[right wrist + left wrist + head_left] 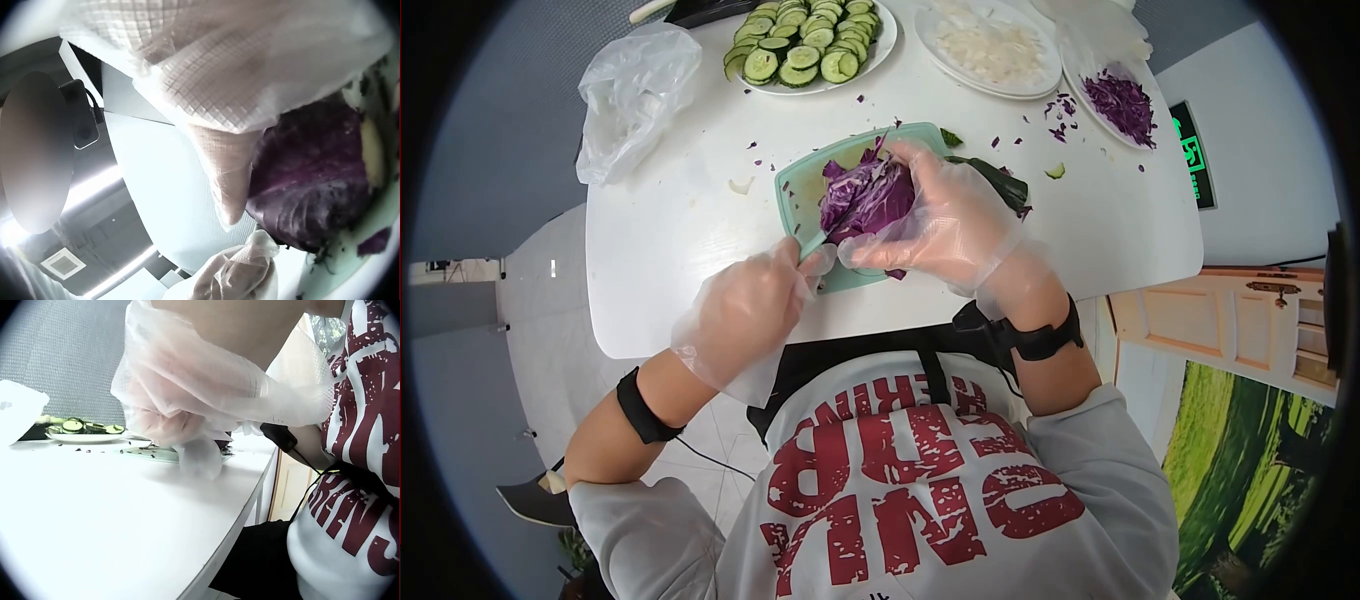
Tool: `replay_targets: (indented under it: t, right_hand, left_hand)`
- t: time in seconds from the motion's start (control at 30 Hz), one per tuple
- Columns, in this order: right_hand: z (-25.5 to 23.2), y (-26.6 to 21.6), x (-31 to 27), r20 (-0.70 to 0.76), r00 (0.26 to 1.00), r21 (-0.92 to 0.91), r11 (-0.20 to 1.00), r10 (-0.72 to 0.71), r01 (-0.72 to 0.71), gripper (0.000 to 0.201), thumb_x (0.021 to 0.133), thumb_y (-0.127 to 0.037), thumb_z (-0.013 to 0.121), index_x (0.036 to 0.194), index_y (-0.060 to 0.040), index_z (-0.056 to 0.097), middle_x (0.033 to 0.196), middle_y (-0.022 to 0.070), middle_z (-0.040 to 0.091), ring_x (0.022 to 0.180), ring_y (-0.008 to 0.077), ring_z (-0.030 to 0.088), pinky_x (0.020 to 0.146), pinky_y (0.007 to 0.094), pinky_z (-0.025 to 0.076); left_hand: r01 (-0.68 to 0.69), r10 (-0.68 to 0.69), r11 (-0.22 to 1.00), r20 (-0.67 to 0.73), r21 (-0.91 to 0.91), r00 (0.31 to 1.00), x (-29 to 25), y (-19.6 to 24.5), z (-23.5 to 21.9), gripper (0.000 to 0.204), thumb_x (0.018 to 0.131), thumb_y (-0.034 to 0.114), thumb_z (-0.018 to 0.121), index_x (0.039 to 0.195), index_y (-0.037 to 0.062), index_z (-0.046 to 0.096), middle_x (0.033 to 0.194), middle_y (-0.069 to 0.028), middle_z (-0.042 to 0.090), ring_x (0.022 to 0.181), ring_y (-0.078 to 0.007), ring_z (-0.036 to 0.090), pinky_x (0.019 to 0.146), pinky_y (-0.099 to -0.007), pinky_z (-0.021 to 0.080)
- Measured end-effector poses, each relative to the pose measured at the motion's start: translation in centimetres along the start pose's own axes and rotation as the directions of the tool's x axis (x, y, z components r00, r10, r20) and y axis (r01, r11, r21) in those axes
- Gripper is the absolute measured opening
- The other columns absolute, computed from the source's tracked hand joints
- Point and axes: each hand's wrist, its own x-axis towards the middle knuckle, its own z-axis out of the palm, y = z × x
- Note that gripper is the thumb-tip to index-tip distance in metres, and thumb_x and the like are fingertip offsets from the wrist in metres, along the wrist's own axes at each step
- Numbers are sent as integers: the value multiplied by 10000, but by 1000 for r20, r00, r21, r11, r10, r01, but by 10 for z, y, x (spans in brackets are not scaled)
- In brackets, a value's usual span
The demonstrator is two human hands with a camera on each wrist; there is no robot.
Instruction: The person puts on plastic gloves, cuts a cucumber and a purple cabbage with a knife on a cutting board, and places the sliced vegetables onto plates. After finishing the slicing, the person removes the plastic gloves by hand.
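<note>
Gripping purple cabbage on the teal cutting board, the right hand clamps fingers round it, presumably against rolling; left hand, fingers curled round a pale-green handle, likely a knife's, sits just beside.

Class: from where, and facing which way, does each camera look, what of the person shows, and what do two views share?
Head: on the head, facing forward and down at the cabbage; left hand, right hand, arms, shirt.
Left wrist: strapped there, facing across the table; left hand, arms, shirt.
Right wrist: strapped there, facing cabbage and ceiling; both hands, blurred head.
Shared: head and left wrist both show cucumber slices.
</note>
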Motion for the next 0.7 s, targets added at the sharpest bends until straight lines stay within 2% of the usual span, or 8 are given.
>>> replay_targets:
  t: [0.1, 0.2, 0.3, 0.37, 0.47, 0.6, 0.67, 0.7]
  right_hand:
    - [1, -4, 2, -33, 999, 5, 999, -40, 40, 1062, 579, -521, 881, 1296, 133, 450, 1091, 276, 644, 1025, 377, 644, 918, 392, 512]
    - [5, -6, 2, 41, 998, 132, 990, 37, -42, 1030, 580, -495, 886, 1286, 126, 464, 1059, 263, 659, 1001, 371, 655, 903, 392, 520]
    - [24, 11, 2, -33, 999, 219, 976, -11, 18, 914, 592, -447, 885, 1209, 113, 509, 1027, 256, 661, 980, 381, 654, 879, 405, 522]
    - [28, 14, 2, -56, 997, 298, 952, -48, 63, 772, 607, -394, 876, 1098, 88, 525, 994, 248, 650, 940, 393, 648, 837, 424, 522]
    - [17, -5, -2, -56, 998, 135, 991, -7, 14, 691, 613, -365, 871, 1023, 59, 511, 979, 244, 632, 914, 402, 635, 812, 438, 514]
    - [11, -12, -3, -41, 999, 154, 988, 30, -24, 681, 613, -353, 870, 1018, 51, 500, 974, 240, 619, 917, 403, 626, 819, 444, 509]
    - [9, -14, -4, -2, 999, 99, 994, 54, -53, 774, 650, -294, 870, 1197, 86, 476, 1016, 211, 676, 926, 292, 689, 833, 349, 519]
    - [11, -12, -4, 0, 999, 100, 994, 54, -54, 774, 650, -294, 870, 1197, 86, 476, 1016, 211, 676, 926, 292, 689, 833, 349, 519]
  left_hand:
    - [-84, 85, 996, -62, 25, 994, -4, -8, 3, 143, 944, 116, 534, 922, -14, 481, 614, -244, 558, 622, -435, 582, 565, -508, 448]
    - [-130, 130, 991, -38, -9, 991, -5, -13, 2, 167, 957, 142, 537, 933, -10, 472, 614, -243, 554, 619, -435, 579, 561, -513, 438]
    - [-145, 145, 989, -29, -1, 989, -5, -17, 6, 185, 970, 164, 535, 917, -3, 475, 614, -240, 546, 613, -435, 572, 555, -509, 432]
    - [-157, 164, 986, -124, 59, 979, -4, -18, 8, 300, 970, 291, 567, 824, 33, 517, 538, -179, 537, 498, -375, 559, 461, -459, 444]
    - [-119, 127, 989, -95, 87, 987, -4, -13, 4, 316, 975, 304, 560, 801, 42, 525, 536, -176, 539, 496, -375, 560, 463, -459, 445]
    - [-93, 98, 995, -110, 46, 989, 0, -11, 6, 326, 976, 316, 557, 786, 51, 537, 537, -171, 545, 492, -368, 562, 459, -454, 446]
    - [-72, 77, 996, -97, 54, 992, 2, -8, 3, 346, 978, 335, 548, 779, 53, 545, 543, -167, 555, 494, -356, 570, 453, -444, 448]
    - [-71, 75, 996, -96, 53, 993, 2, -6, 2, 346, 978, 335, 548, 779, 53, 545, 543, -167, 555, 494, -356, 570, 453, -444, 448]
